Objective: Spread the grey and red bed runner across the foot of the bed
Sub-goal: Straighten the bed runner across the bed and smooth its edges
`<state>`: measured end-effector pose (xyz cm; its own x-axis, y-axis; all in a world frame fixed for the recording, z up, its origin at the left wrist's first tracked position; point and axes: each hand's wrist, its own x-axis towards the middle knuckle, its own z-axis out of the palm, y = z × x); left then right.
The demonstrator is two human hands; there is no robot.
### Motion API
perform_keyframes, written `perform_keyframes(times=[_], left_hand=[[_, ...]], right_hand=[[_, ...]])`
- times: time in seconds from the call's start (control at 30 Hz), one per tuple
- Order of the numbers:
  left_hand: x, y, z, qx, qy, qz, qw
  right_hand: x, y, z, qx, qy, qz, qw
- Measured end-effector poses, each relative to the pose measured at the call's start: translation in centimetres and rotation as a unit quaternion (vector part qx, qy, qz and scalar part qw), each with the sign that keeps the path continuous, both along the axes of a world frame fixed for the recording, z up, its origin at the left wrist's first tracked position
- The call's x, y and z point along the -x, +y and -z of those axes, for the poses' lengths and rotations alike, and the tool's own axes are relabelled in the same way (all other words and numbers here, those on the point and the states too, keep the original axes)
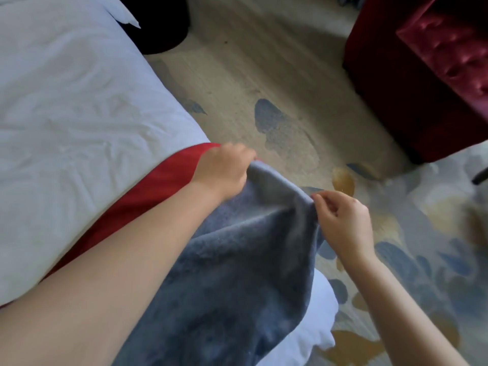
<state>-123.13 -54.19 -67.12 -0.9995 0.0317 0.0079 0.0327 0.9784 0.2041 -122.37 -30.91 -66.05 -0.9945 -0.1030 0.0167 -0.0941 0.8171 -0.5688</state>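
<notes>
1. Bed runner (237, 260): grey plush face up and bunched in loose folds, running from 7 o'clock up to frame centre. Its red face shows as a band along the 9 o'clock side, lying on the edge of the white duvet (79, 101).
2. Left hand (223, 173), at centre: fingers curled over the runner's end edge in a full grip, knuckles up. The forearm crosses over the red band from 8 o'clock.
3. Right hand (346, 223), at 4 o'clock: thumb and forefinger pinch the same grey edge, with the other fingers loosely bent behind. The stretch of edge between the two hands sags in a shallow curve.
4. The held end hangs past the mattress side, over the floor and not on the bed.
5. Duvet: creased, filling 9 to 11 o'clock. Its edge runs diagonally from 12 o'clock down to centre.
6. White bedding fold (314, 313), at 5 o'clock, sits under the runner's lower part. I cannot tell whether it belongs to the duvet.
7. Carpet (290, 88): beige with blue and ochre blotches, open from 12 o'clock through 4 o'clock beside the bed.
8. Red tufted armchair (435, 62), at 2 o'clock, stands on the carpet well apart from both hands.
9. Dark round object (161, 25), at 11 o'clock, is just beside the duvet edge; its kind is unclear.
</notes>
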Motion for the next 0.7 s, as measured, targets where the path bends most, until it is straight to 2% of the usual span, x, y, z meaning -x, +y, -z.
perform_keyframes(times=[0.07, 0.13, 0.17, 0.23, 0.3, 0.37, 0.43, 0.53, 0.7], left_hand=[[-1.5, 0.6, 0.8, -0.002, -0.075, 0.058, 0.995], [-3.4, 1.2, 1.5, -0.011, -0.091, 0.111, 0.99], [-4.3, 1.7, 1.9, -0.018, -0.098, 0.132, 0.986], [-6.1, 2.4, 2.5, -0.01, -0.143, 0.161, 0.976], [-7.3, 2.6, 2.8, 0.017, -0.199, 0.161, 0.967], [-8.0, 2.7, 2.8, 0.016, -0.217, 0.135, 0.967], [-8.3, 3.0, 2.6, 0.005, -0.188, 0.111, 0.976], [-8.4, 3.3, 2.1, -0.015, -0.183, 0.073, 0.98], [-10.7, 4.3, 2.0, 0.07, -0.09, 0.079, 0.99]], right_hand=[[-0.2, 0.8, 1.3, -0.138, -0.115, 0.032, 0.983], [-1.1, 1.3, 2.3, -0.246, -0.257, 0.04, 0.934], [-1.8, 1.5, 2.7, -0.262, -0.309, 0.043, 0.913], [-3.4, 1.7, 3.5, -0.208, -0.371, 0.045, 0.904], [-4.9, 1.2, 4.0, -0.069, -0.412, 0.066, 0.906], [-6.0, 0.6, 4.4, 0.024, -0.398, 0.096, 0.912], [-6.4, 0.0, 4.8, 0.045, -0.378, 0.108, 0.919], [-6.6, -0.4, 5.2, -0.021, -0.382, 0.092, 0.919], [-6.9, 2.2, 3.6, -0.046, -0.316, 0.148, 0.936]])
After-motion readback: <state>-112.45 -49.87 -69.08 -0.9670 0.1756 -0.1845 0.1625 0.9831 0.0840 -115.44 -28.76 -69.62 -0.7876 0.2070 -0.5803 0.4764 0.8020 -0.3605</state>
